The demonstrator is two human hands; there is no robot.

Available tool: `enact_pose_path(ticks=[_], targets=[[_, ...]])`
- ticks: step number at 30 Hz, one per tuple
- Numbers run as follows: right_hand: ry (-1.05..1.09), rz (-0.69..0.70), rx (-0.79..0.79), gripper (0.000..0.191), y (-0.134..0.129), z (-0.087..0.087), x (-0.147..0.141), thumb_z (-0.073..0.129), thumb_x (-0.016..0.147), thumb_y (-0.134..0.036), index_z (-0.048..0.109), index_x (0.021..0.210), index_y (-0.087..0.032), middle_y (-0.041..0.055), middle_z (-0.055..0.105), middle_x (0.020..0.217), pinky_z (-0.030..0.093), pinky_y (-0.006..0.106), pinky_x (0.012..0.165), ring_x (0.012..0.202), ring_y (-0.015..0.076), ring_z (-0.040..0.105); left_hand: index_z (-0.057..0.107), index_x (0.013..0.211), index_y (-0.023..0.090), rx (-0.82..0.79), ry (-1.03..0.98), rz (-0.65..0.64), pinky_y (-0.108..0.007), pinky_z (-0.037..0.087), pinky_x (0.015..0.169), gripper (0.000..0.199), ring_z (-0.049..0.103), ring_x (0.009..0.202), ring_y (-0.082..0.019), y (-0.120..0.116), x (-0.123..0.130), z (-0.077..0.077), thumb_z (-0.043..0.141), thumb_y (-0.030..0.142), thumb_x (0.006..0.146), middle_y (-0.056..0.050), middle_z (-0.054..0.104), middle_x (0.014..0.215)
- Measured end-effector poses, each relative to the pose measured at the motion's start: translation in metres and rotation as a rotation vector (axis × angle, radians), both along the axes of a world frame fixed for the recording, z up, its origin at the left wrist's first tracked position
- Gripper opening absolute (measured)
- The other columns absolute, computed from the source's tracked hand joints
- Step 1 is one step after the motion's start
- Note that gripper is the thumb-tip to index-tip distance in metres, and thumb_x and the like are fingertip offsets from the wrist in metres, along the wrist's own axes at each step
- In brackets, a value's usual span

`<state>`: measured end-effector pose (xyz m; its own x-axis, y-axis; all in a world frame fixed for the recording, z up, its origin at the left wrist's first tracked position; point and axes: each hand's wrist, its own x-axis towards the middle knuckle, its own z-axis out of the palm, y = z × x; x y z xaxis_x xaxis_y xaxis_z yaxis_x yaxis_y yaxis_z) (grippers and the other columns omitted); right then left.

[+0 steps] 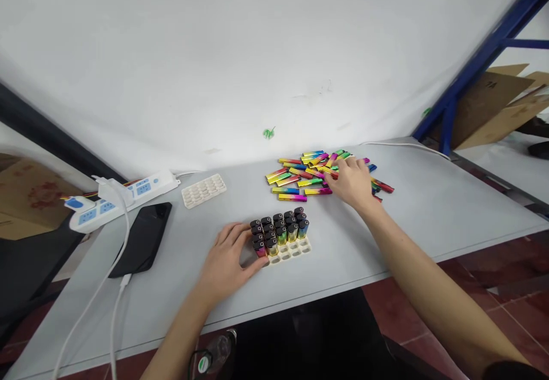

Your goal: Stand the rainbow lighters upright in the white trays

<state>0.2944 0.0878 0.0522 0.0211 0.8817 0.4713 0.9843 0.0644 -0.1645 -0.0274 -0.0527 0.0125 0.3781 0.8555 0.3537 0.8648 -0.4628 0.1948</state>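
My left hand curls round the left side of a cream tray, fingers behind and thumb along its front edge. Several lighters with black tops and shiny coloured bodies stand upright in the tray's back rows; holes show along the front and right. Farther back and to the right, my right hand is lowered over a loose pile of lighters in yellow, red, blue, green and purple. Its fingers bend down among them with thumb close to the index finger. Hidden fingertips leave unclear whether a lighter is pinched.
A second cream tray lies on the grey table to the left. Beyond it are a white power strip with plugs and a black phone on a white cable. The white wall closes the back; cardboard boxes stand right.
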Motion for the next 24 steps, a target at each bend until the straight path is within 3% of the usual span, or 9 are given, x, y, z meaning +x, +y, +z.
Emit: enact_pose_path(ticks=[3,6,9,12,15,18,21,24], targets=[[-0.013,-0.143,-0.044,0.044,0.014,-0.026,0.025,0.064,0.084,-0.047,0.068,0.104,-0.008,0.0245,0.060,0.119,0.042,0.052,0.093,0.114,0.0413,0.050,0.061,0.118,0.019,-0.003,0.000,-0.002,-0.049,0.052,0.101,0.045,0.053,0.124,-0.032,0.000,0.000,0.001,0.067,0.052,0.087,-0.011,0.065,0.124],[0.056,-0.122,-0.062,0.038,0.015,-0.040,0.037,0.062,0.085,-0.046,0.069,0.095,-0.011,0.0235,0.059,0.117,0.039,0.054,0.094,0.114,0.0406,0.047,0.060,0.118,0.019,-0.014,0.016,-0.001,-0.049,0.052,0.102,0.045,0.053,0.125,-0.032,0.000,0.000,0.003,0.067,0.051,0.087,-0.012,0.064,0.126],[0.212,-0.034,-0.005,0.031,0.017,-0.039,0.042,0.065,0.084,-0.045,0.068,0.089,-0.015,0.0203,0.061,0.116,0.038,0.055,0.098,0.116,0.0389,0.045,0.058,0.120,0.020,-0.008,0.030,-0.002,-0.049,0.052,0.100,0.046,0.054,0.124,-0.033,-0.001,0.000,0.004,0.067,0.050,0.087,-0.013,0.064,0.125],[0.542,0.063,0.049,0.029,0.019,-0.031,0.041,0.072,0.080,-0.046,0.066,0.089,-0.018,0.0150,0.067,0.108,0.041,0.051,0.100,0.114,0.0346,0.052,0.057,0.121,0.020,0.004,0.035,-0.006,-0.048,0.053,0.099,0.045,0.055,0.123,-0.032,-0.001,0.000,0.005,0.067,0.049,0.087,-0.012,0.064,0.124],[1.033,0.216,-0.033,0.032,0.015,-0.022,0.035,0.073,0.081,-0.048,0.062,0.091,-0.020,0.0076,0.071,0.092,0.050,0.042,0.087,0.092,0.0253,0.064,0.057,0.118,0.019,0.013,0.049,-0.007,-0.047,0.052,0.100,0.043,0.055,0.123,-0.032,0.000,0.000,0.005,0.068,0.047,0.087,-0.012,0.063,0.125],[1.412,0.340,-0.116,0.035,0.005,-0.014,0.024,0.073,0.082,-0.051,0.056,0.095,-0.024,-0.0014,0.065,0.075,0.052,0.032,0.066,0.066,0.0161,0.062,0.056,0.119,0.019,0.018,0.060,-0.014,-0.046,0.053,0.098,0.045,0.055,0.122,-0.032,0.000,-0.001,0.005,0.068,0.047,0.087,-0.012,0.063,0.124],[1.602,0.358,-0.172,0.036,-0.003,-0.008,0.013,0.074,0.080,-0.051,0.054,0.097,-0.027,-0.0085,0.052,0.062,0.036,0.022,0.043,0.045,0.0087,0.043,0.056,0.119,0.019,0.019,0.062,-0.016,-0.046,0.054,0.097,0.045,0.056,0.120,-0.032,0.001,-0.001,0.005,0.068,0.047,0.087,-0.012,0.063,0.124],[1.705,0.354,-0.263,0.036,-0.006,-0.003,0.008,0.073,0.079,-0.054,0.059,0.093,-0.024,-0.0099,0.040,0.058,0.018,0.020,0.039,0.040,0.0043,0.025,0.056,0.121,0.019,0.018,0.063,-0.015,-0.046,0.054,0.096,0.044,0.056,0.119,-0.032,0.002,-0.001,0.005,0.068,0.045,0.087,-0.012,0.063,0.123]])
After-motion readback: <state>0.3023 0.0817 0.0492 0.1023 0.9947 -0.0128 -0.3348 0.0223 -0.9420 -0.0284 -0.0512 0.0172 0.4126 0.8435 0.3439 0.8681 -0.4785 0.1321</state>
